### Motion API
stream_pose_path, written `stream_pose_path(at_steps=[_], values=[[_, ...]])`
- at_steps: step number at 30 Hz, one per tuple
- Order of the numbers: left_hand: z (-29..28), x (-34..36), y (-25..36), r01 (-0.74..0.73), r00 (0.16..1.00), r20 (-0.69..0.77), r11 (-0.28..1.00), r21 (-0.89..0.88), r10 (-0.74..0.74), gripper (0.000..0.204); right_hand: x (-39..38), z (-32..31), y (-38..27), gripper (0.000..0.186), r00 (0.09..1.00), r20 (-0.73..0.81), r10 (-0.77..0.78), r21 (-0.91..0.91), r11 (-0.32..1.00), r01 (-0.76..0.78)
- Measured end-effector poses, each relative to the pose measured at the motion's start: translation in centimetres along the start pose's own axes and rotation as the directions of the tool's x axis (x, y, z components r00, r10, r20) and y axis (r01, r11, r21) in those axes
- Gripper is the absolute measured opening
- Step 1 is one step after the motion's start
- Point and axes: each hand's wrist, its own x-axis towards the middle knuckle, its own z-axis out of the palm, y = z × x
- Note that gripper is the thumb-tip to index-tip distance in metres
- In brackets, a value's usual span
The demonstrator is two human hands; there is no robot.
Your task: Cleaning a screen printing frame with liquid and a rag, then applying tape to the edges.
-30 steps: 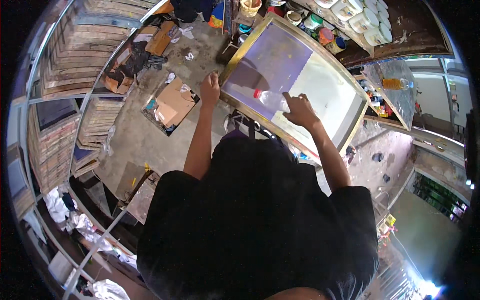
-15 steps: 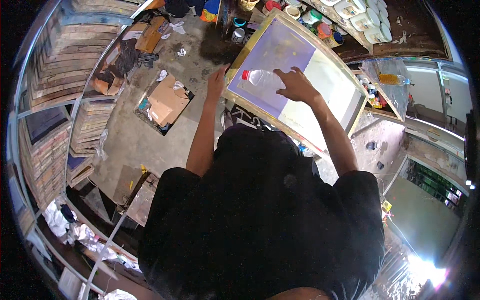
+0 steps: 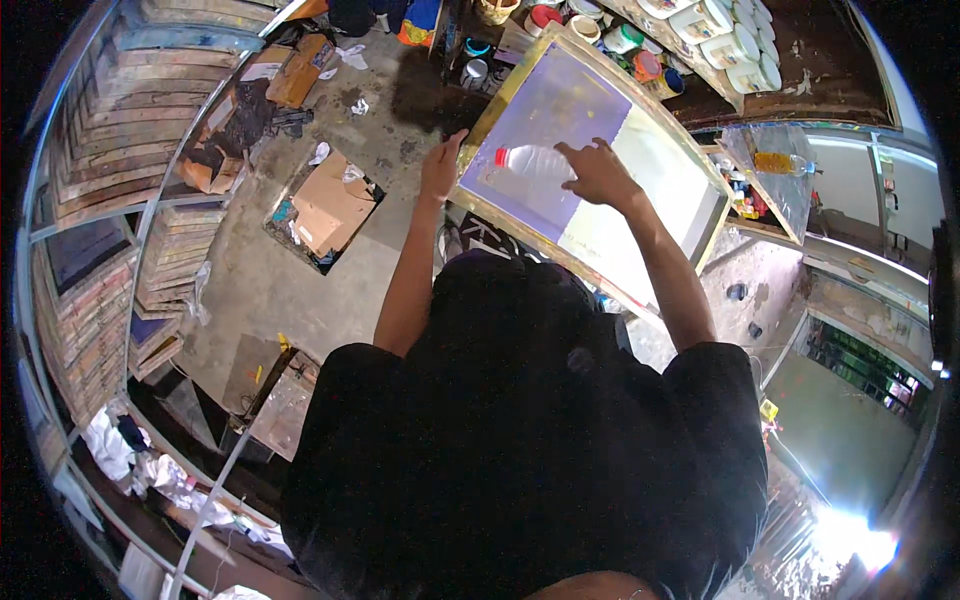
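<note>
A large wooden-framed mesh screen (image 3: 575, 236), part purple and part pale, stands tilted in front of me. My left hand (image 3: 438, 168) is closed on its left edge. A clear plastic bottle (image 3: 530, 160) with a red cap lies sideways over the purple part, its cap pointing left. Thumb and forefinger of my right hand (image 3: 600, 175) sit on either side of the bottle's base end; the inner grip is partly hidden.
Paint tubs and stacked white buckets (image 3: 730, 45) stand beyond the screen. Wooden frames fill the rack (image 3: 150, 130) at left. A cardboard piece (image 3: 330, 205) lies on the floor, with scraps farther off. A bottle of amber liquid (image 3: 780, 162) is at right.
My right hand and the bottle have shifted slightly right and toward me over the screen. My left hand stays at the screen's edge.
</note>
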Motion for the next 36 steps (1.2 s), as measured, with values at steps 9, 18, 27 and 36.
stream_pose_path(at_steps=[9, 18, 27, 36], values=[[1.2, -1.6, 2.6, -0.297, 0.951, 0.052, 0.862, 0.412, 0.303, 0.044, 0.3, -1.5, 5.3, 0.058, 0.953, -0.191, 0.237, 0.072, 0.971, -0.227], [0.8, -3.0, 4.7, -0.302, 0.95, 0.111, 0.765, 0.569, 0.292, 0.045, 1.8, -3.0, 11.4, 0.061, 0.841, -0.206, 0.5, 0.078, 0.865, -0.495], [-0.2, -4.2, 4.3, -0.267, 0.96, 0.09, 0.775, 0.573, 0.265, 0.047, 2.1, -1.5, 13.4, 0.065, 0.713, -0.277, 0.644, 0.169, 0.764, -0.623], [-0.5, -4.8, 3.1, -0.228, 0.973, 0.128, 0.752, 0.619, 0.19, 0.05, -2.6, 1.0, 13.7, 0.07, 0.681, -0.286, 0.674, 0.195, 0.736, -0.648]])
